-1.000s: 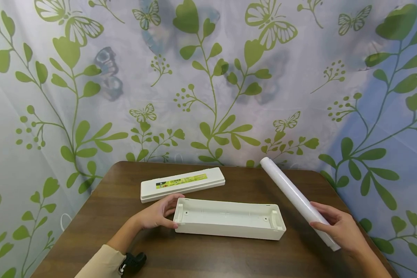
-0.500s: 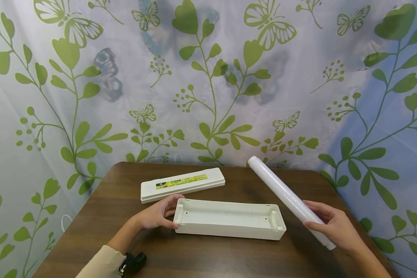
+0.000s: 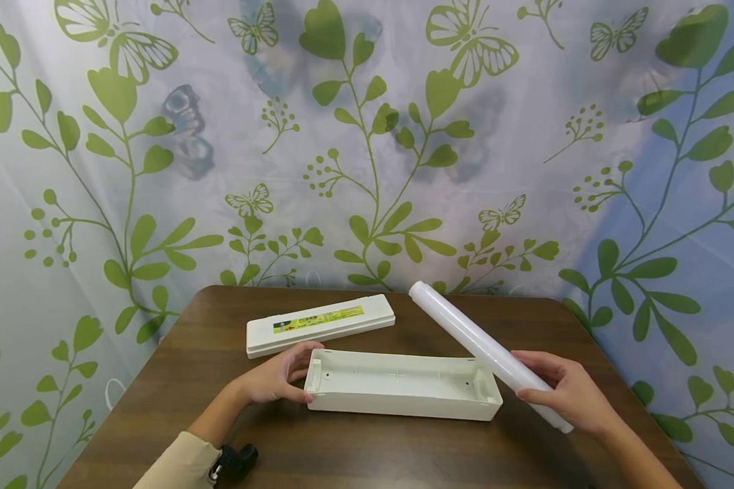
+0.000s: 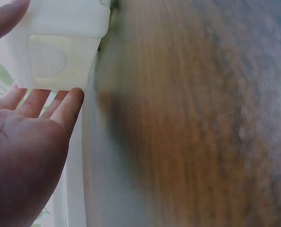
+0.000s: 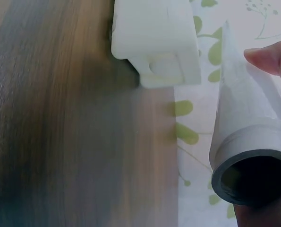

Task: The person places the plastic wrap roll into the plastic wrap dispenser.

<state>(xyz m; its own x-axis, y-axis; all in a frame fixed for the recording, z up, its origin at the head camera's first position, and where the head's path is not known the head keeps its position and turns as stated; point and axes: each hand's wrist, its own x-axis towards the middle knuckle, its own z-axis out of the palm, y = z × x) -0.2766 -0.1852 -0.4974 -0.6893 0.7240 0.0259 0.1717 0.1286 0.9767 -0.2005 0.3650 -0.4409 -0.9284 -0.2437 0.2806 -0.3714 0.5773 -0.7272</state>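
Note:
A long white open-topped box [image 3: 404, 406] sits on the table, its inside showing bare. My left hand [image 3: 281, 373] holds its left end, thumb at the near corner and fingers at the far one; in the left wrist view, the fingertips touch the box's end [image 4: 60, 56]. Over the box's right end, my right hand [image 3: 565, 390] grips a roll of plastic wrap [image 3: 465, 329] near its lower end. The roll slants, far end raised to the left. Its hollow core [image 5: 253, 177] faces the camera in the right wrist view.
Behind the box lies a white lid [image 3: 321, 326] with a yellow-green label. A black strap-like item [image 3: 238, 462] is by the left sleeve. The brown table [image 3: 355, 455] ends at a patterned curtain [image 3: 367, 136] at the back.
The roll of plastic wrap has moved left with my right hand, from beside the box to over its right end. My left hand and the box stay in place.

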